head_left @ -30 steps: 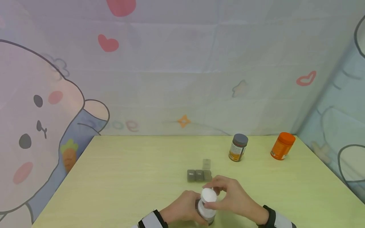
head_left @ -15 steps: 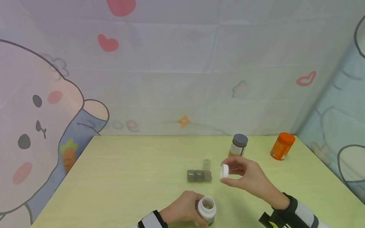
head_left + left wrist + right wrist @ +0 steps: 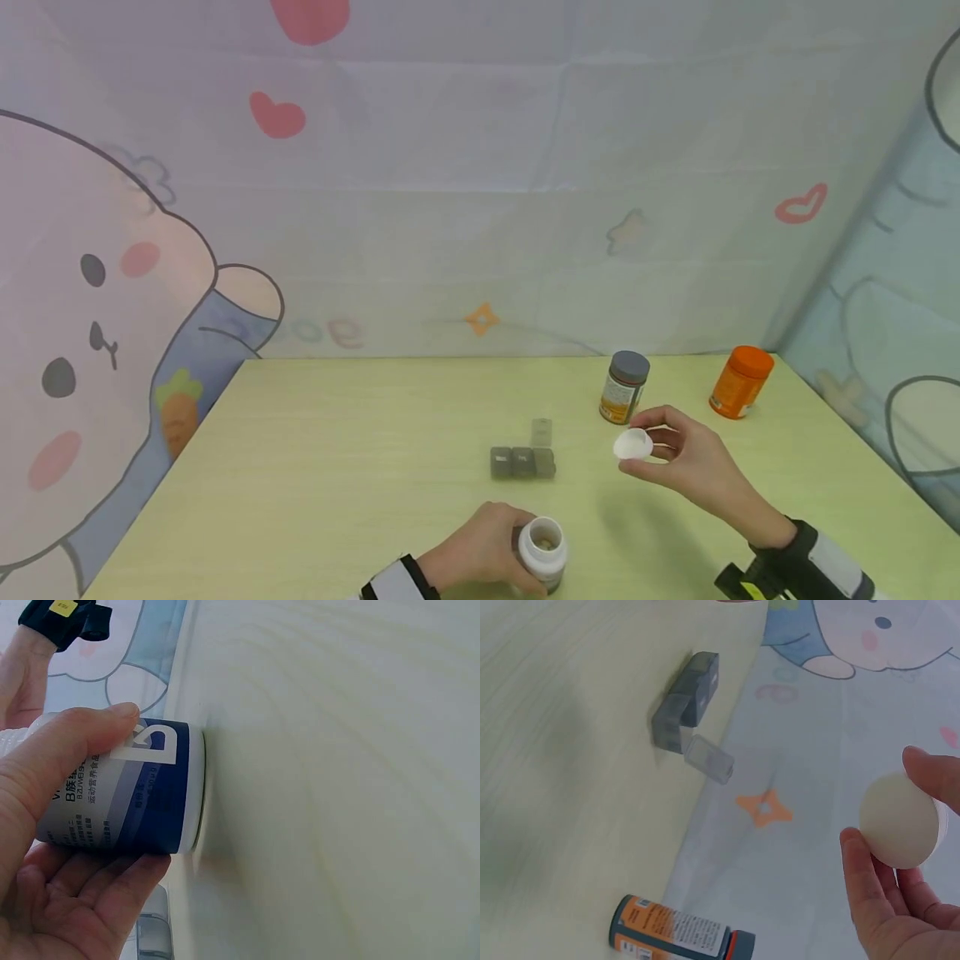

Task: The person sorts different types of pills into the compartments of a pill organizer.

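Observation:
My left hand (image 3: 486,547) grips a white pill bottle (image 3: 544,557) standing on the table near its front edge. The bottle's mouth is uncovered, and some pale contents show inside. Its blue and white label (image 3: 161,787) faces the left wrist camera. Off to the right, my right hand (image 3: 693,461) pinches a round white cap (image 3: 633,444) between thumb and fingers, above the table. A small grey pill organizer (image 3: 522,462) lies beyond the bottle; its rightmost compartment has the lid (image 3: 542,432) flipped back.
Behind the right hand stands a grey-capped jar (image 3: 624,387) with an orange and white label. An orange jar (image 3: 741,382) is farther right, near the table's back corner. A printed cloth (image 3: 450,208) hangs along the back edge of the table (image 3: 337,467).
The right hand has lifted the cap off the bottle and carried it right and away, turning it over on the way. The left hand has stayed on the bottle.

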Tool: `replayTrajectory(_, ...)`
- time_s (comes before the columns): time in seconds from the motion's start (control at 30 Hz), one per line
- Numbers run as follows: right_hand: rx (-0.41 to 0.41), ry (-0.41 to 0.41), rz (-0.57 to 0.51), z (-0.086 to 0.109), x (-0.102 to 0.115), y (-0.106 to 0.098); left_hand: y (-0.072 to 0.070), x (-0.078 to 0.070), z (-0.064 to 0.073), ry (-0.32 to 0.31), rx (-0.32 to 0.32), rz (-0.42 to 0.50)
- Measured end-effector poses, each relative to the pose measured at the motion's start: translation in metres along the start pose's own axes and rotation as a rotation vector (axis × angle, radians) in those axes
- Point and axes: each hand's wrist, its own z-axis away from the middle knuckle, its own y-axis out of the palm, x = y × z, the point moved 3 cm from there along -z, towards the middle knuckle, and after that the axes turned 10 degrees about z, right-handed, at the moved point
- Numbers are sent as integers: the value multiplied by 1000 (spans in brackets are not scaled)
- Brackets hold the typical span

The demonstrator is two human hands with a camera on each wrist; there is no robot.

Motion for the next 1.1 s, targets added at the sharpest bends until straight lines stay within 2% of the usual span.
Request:
replayTrajectory(0.2,-26,45,144,5,-25,-2,0,0,1,-15,6,20)
replayTrajectory(0.37,45,108,162,10,-48,3,0,0,1,-22,5,17)
replayTrajectory(0.57,101,129,168,13,-67,16,1,1,1,-13,10,16)
replayTrajectory(0.67,146,127,187,13,-74,24,1,2,0,0,15,17)
replayTrajectory(0.83,212,102,288,14,-82,30,1,2,0,6,20,29)
replayTrajectory(1.1,257,152,326,15,-91,35,0,0,1,-9,13,29)
